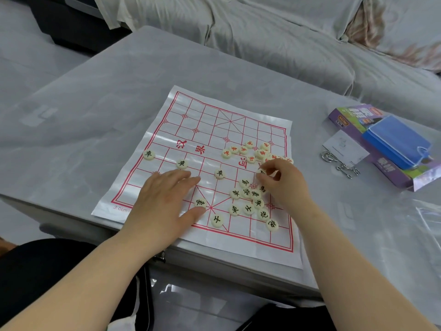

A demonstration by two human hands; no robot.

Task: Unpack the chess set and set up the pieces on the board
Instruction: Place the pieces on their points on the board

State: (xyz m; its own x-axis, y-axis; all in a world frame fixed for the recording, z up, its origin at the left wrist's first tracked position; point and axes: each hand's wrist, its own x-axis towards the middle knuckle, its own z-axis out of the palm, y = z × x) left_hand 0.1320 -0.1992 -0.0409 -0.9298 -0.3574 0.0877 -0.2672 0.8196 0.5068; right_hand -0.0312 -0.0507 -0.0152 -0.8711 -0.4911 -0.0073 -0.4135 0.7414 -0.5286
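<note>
While the left hand (164, 199) lies flat on the near-left part of the board (210, 120), its grip spread and holding nothing, the right hand (284, 182) pinches a cream disc (262, 172) between thumb and fingertips over the sheet's right half. The board, a thin white sheet printed with a red grid, is spread on the grey desk (95, 103), its near edge at the desk's front rim. Three pawns (182, 163) with black characters stand apart along one line across the left half, the first at the grid's left edge. A loose cluster of black-lettered pieces (248, 199) lies just left of the right wrist, several touching, with two more nearer the left hand's thumb. Beyond the right hand's fingers sits a heap of red-lettered pieces (250, 151), partly hidden by the knuckles. Off to the right, well apart from the board, a blue case (396, 142) rests on a purple box (386, 168), beside a white card (346, 149) and a metal ring puzzle (338, 163). A covered sofa (286, 32) stands behind the desk.
</note>
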